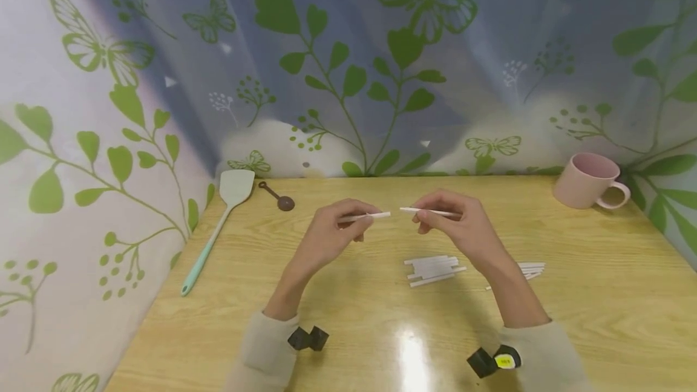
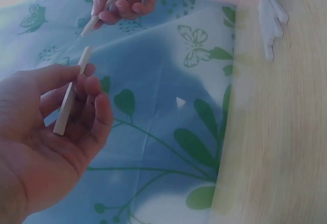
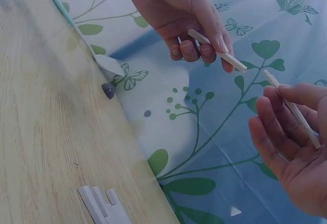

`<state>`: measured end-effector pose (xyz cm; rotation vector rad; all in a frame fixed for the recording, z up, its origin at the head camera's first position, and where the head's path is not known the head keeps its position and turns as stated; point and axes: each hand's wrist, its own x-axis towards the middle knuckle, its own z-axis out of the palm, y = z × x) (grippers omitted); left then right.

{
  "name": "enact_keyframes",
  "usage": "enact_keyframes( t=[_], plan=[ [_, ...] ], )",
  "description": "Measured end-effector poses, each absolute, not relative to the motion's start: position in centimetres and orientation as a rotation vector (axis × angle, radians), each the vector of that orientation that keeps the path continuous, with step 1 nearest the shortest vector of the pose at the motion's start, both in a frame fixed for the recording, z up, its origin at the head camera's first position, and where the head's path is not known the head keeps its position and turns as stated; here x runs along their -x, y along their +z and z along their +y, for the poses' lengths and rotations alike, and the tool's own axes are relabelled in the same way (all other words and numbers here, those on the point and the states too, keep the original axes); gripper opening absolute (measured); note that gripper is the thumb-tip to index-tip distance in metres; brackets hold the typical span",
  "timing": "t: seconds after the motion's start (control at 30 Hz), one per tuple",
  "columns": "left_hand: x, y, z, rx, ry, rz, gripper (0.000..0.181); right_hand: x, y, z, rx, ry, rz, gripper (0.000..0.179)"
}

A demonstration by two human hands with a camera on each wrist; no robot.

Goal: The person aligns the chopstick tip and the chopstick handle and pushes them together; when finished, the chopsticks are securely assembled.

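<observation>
My left hand (image 1: 333, 233) pinches a slim white stick (image 2: 64, 113) between thumb and fingers. Another white stick (image 3: 297, 116) is pinched the same way in my right hand (image 1: 463, 222). Both hands are raised over the table, and the sticks' tips point at each other with a small gap between them. The sticks look straight, with flat sides. Below and beside the right hand, a pile of similar white sticks (image 1: 434, 270) lies on the table. A second small bunch of sticks (image 1: 531, 269) is partly hidden behind my right forearm.
A spatula (image 1: 209, 247) with a pale green handle and a dark brown measuring spoon (image 1: 285, 202) lie at the back left of the wooden table (image 1: 348, 319). At the back right stands a pink mug (image 1: 581, 183). A leaf-patterned curtain (image 1: 337, 77) borders the table's back and sides.
</observation>
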<state>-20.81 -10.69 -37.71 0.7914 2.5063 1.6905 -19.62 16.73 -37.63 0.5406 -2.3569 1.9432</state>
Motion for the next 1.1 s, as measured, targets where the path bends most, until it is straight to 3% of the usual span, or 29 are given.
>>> enact_keyframes(
  t=[1.1],
  plan=[
    [20.3, -37.9, -9.4, -0.823, 1.955, 2.320, 0.020, 18.7, -36.0, 17.1, -0.737, 1.756, -2.408, 0.012]
  ],
)
